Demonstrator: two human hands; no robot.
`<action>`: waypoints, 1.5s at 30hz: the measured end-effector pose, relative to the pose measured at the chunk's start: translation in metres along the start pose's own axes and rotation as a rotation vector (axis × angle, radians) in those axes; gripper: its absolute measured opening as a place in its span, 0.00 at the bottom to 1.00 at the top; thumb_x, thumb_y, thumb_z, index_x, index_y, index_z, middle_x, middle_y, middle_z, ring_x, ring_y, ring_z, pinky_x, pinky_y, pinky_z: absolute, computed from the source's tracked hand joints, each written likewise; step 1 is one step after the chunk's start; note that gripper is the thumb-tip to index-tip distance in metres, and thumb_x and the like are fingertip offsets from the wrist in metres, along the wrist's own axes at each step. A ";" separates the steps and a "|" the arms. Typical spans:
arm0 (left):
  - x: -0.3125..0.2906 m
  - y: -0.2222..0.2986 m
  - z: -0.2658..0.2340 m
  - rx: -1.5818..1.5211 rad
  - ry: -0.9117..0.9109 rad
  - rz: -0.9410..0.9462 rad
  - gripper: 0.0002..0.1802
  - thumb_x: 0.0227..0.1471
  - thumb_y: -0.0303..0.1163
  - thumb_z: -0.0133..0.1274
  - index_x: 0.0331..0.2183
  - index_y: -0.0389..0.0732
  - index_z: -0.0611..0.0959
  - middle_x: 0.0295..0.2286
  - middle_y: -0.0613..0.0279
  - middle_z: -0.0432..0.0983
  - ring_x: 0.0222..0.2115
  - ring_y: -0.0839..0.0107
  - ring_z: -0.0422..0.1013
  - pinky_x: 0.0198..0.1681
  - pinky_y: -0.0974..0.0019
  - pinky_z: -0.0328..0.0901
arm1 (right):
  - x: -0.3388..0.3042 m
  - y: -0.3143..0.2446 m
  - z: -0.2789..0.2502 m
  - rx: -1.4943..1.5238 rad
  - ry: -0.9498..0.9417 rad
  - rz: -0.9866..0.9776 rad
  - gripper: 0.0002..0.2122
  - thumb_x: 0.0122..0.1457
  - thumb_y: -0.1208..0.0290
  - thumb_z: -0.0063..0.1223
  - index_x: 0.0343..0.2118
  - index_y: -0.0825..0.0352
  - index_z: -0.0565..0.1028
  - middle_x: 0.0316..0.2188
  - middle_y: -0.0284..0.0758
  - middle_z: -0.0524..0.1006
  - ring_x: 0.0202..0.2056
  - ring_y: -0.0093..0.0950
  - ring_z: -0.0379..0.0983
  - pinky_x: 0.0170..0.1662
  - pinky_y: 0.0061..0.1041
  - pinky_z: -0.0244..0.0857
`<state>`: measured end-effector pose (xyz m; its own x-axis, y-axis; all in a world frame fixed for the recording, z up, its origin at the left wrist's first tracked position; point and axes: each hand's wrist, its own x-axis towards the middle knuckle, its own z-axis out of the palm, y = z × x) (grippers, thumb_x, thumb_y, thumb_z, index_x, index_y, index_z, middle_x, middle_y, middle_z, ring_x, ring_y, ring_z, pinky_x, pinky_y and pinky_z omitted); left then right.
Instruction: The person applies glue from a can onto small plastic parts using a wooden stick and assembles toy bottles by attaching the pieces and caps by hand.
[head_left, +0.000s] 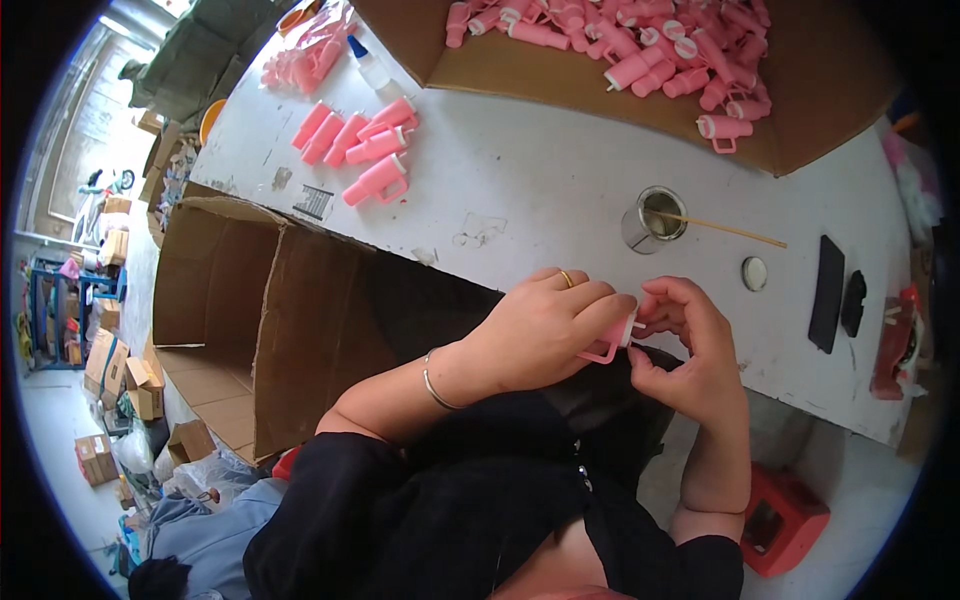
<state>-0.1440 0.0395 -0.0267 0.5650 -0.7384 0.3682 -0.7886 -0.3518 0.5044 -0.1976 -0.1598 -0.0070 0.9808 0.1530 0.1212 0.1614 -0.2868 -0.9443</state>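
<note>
My left hand (560, 330) is closed around a small pink tumbler (619, 334) with a loop handle and a white lid end. Its fingers hide most of the tumbler's body. The lid end points right, toward my right hand (692, 345). That hand is curved, its thumb and fingers apart around the lid end; whether the fingertips touch it I cannot tell. Beyond my hands, an open tin can (655, 220) stands on the white table (540, 130), a thin wooden stick (735, 232) leaning out of it. Several finished-looking pink tumblers (375, 180) lie at the left.
A cardboard box (560, 95) at the back holds many pink tumblers. Another open carton (265, 320) sits left of me. A blue-capped bottle (370, 65), a round lid (754, 273) and a black strip (826, 295) lie on the table. A red stool (785, 520) stands at lower right.
</note>
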 end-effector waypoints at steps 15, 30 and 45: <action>0.005 -0.001 -0.001 0.158 -0.046 0.014 0.21 0.36 0.31 0.60 0.39 0.47 0.77 0.29 0.69 0.72 0.30 0.67 0.71 0.35 0.64 0.64 | 0.007 0.003 -0.001 -0.189 -0.074 0.095 0.25 0.40 0.80 0.60 0.45 0.68 0.66 0.31 0.36 0.72 0.30 0.28 0.72 0.37 0.26 0.69; 0.012 -0.015 -0.006 -0.017 -0.023 -0.133 0.25 0.40 0.32 0.61 0.44 0.45 0.77 0.25 0.63 0.71 0.27 0.60 0.71 0.29 0.59 0.64 | 0.012 0.018 -0.017 0.083 0.066 0.150 0.19 0.44 0.81 0.59 0.42 0.70 0.67 0.28 0.32 0.73 0.31 0.20 0.72 0.39 0.21 0.68; 0.016 -0.011 0.018 -1.252 0.277 -0.600 0.20 0.47 0.20 0.60 0.43 0.39 0.71 0.35 0.63 0.75 0.35 0.77 0.71 0.35 0.74 0.68 | 0.006 0.033 0.011 0.438 0.142 -0.033 0.08 0.53 0.85 0.56 0.37 0.71 0.77 0.42 0.36 0.72 0.42 0.23 0.72 0.46 0.21 0.69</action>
<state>-0.1302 0.0216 -0.0403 0.8765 -0.4746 -0.0810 0.2356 0.2760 0.9318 -0.1874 -0.1576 -0.0407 0.9861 0.0152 0.1652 0.1612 0.1479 -0.9758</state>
